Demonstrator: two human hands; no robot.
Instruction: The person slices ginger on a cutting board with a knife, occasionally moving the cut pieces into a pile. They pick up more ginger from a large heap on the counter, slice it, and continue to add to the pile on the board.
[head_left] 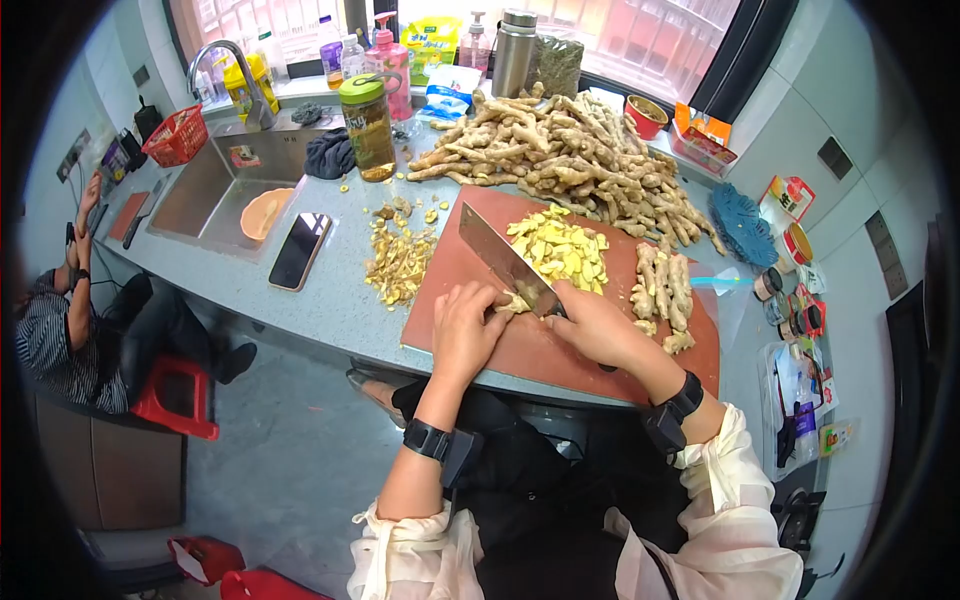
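My right hand (598,325) grips the handle of a broad cleaver (505,260), its blade lying across the reddish-brown cutting board (470,345). My left hand (465,330) presses a piece of ginger (515,300) down on the board right at the blade's edge. Behind the blade lies a heap of yellow ginger slices (560,250). A few peeled ginger roots (665,290) rest on the board's right side.
A large pile of whole ginger (565,160) fills the counter behind the board. Peelings (395,262) and a phone (299,250) lie left of it, beside a sink (215,195). Bottles (368,125) line the window. Another person (70,330) sits far left.
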